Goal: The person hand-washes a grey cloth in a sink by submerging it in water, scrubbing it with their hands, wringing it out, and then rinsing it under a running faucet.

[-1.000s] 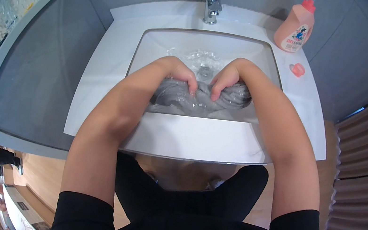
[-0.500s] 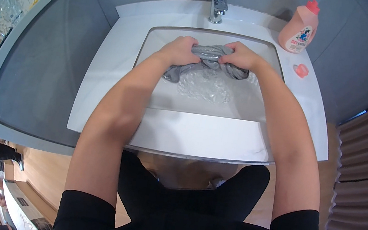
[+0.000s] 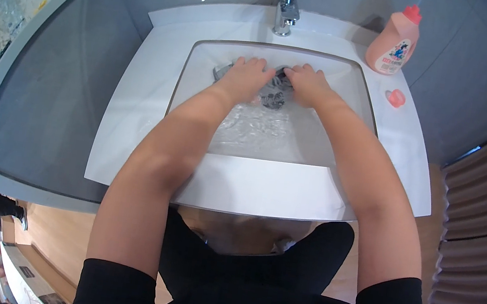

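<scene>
A wet grey cloth (image 3: 274, 99) lies bunched in the water of a white sink (image 3: 320, 144), toward its far side. My left hand (image 3: 245, 80) is on the cloth's left part, fingers curled around it, with a bit of fabric showing beyond the knuckles. Opposite it, my right hand (image 3: 309, 85) grips the cloth's right part between thumb and fingers. Both hands hide much of the fabric, and its kind cannot be made out. Rippled water spreads on the near side of the cloth.
A chrome faucet (image 3: 285, 13) stands behind the sink. On the white counter (image 3: 260, 186), at right, are a pink detergent bottle (image 3: 394, 42) and a pink cap (image 3: 396, 98). A grey-framed glass panel (image 3: 50, 98) borders the left side; a brown pleated curtain (image 3: 474, 249) hangs at right.
Both hands have lowered the cloth from a stretched, raised hold into the water. It is now bunched and mostly covered by the hands. The view has shifted slightly.
</scene>
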Demonstrator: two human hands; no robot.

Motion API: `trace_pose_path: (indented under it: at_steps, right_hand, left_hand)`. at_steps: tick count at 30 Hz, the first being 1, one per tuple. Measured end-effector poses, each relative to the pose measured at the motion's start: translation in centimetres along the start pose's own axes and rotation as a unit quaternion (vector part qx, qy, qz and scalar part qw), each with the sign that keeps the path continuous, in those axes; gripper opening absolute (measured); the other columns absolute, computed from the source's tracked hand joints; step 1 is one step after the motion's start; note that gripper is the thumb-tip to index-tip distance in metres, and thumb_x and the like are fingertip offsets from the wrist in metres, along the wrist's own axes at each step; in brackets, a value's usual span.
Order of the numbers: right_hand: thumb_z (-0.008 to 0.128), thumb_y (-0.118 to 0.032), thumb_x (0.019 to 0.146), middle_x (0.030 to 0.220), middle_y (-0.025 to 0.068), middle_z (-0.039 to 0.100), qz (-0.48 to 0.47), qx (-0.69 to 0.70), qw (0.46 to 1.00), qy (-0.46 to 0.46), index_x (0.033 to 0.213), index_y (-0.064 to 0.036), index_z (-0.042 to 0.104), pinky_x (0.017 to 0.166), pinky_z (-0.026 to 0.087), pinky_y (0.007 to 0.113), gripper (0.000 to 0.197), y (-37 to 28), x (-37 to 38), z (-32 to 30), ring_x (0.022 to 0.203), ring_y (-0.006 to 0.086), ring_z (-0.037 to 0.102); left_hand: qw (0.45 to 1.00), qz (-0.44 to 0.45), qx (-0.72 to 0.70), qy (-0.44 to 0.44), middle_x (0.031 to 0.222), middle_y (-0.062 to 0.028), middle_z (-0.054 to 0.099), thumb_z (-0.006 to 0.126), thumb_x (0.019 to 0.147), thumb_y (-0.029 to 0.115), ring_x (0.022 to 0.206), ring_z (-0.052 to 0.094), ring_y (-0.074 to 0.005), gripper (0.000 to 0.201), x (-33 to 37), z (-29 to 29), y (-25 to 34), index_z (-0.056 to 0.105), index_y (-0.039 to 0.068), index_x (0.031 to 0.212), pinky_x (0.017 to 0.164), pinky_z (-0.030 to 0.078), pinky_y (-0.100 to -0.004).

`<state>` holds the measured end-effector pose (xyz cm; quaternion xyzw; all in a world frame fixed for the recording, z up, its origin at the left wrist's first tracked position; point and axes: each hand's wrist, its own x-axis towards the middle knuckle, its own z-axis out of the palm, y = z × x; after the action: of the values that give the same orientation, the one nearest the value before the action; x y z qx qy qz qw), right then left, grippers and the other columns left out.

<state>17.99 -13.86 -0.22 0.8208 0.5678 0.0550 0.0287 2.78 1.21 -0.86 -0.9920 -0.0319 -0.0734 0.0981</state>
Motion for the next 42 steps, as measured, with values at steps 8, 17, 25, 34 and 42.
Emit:
trace_pose_path:
  at_steps: [8, 17, 25, 34, 42]
  right_hand:
    - [0.08, -0.035, 0.074, 0.145, 0.0109, 0.051, -0.008, 0.056, 0.99, -0.132, 0.155, -0.0316, 0.039, 0.111, 0.035, 0.059, 0.091, -0.1, -1.2, -1.1, 0.138, 0.0341, 0.044]
    - [0.082, -0.039, 0.072, 0.135, 0.0094, 0.063, 0.01, 0.088, 0.97, -0.225, 0.146, -0.0239, 0.049, 0.105, 0.044, 0.054, 0.083, 0.0, -0.7, -1.9, 0.127, 0.0337, 0.057]
    - [0.087, -0.042, 0.066, 0.126, 0.0131, 0.067, 0.007, 0.159, 0.92, -0.359, 0.141, -0.0164, 0.052, 0.095, 0.051, 0.044, 0.086, 1.0, 0.1, -1.9, 0.114, 0.0345, 0.065]
    - [0.09, -0.047, 0.067, 0.154, 0.0105, 0.045, 0.057, 0.186, 0.821, -0.537, 0.155, -0.0234, 0.035, 0.106, 0.044, 0.048, 0.107, -0.4, 0.1, -3.2, 0.134, 0.0294, 0.05]
    - [0.087, -0.041, 0.077, 0.161, 0.0067, 0.035, 0.141, 0.252, 0.699, -0.654, 0.158, -0.0208, 0.03, 0.107, 0.04, 0.058, 0.1, -0.2, -0.1, -2.3, 0.142, 0.0305, 0.041]
  left_hand:
    - [0.989, -0.052, -0.107, -0.093, 0.137, -0.015, 0.054, 0.079, 0.078, 0.044, 0.136, 0.046, -0.0333, 0.079, -0.9, -0.1, -0.5, 0.048, 0.017, 0.145, 0.111, 0.034, -0.0562]
    - [0.971, -0.043, -0.094, -0.216, 0.135, -0.0171, 0.057, 0.082, 0.069, 0.037, 0.127, 0.055, -0.0358, 0.093, 0.1, -1.5, -0.3, 0.043, 0.026, 0.152, 0.102, 0.048, -0.0466]
    - [0.927, -0.048, -0.176, -0.329, 0.141, -0.0189, 0.055, 0.088, 0.062, 0.03, 0.13, 0.054, -0.037, 0.106, 1.5, -2.1, 0.4, 0.039, 0.022, 0.156, 0.105, 0.047, -0.0434]
    - [0.861, -0.053, -0.281, -0.421, 0.146, -0.0148, 0.055, 0.09, 0.068, 0.034, 0.133, 0.053, -0.0272, 0.104, 1.1, -1.6, -0.9, 0.038, 0.01, 0.155, 0.109, 0.042, -0.0367]
    - [0.635, -0.137, -0.522, -0.553, 0.123, -0.0115, 0.068, 0.083, 0.084, 0.017, 0.108, 0.067, -0.0229, 0.065, -0.3, -2.2, -0.7, 0.053, 0.006, 0.14, 0.093, 0.056, -0.0414]
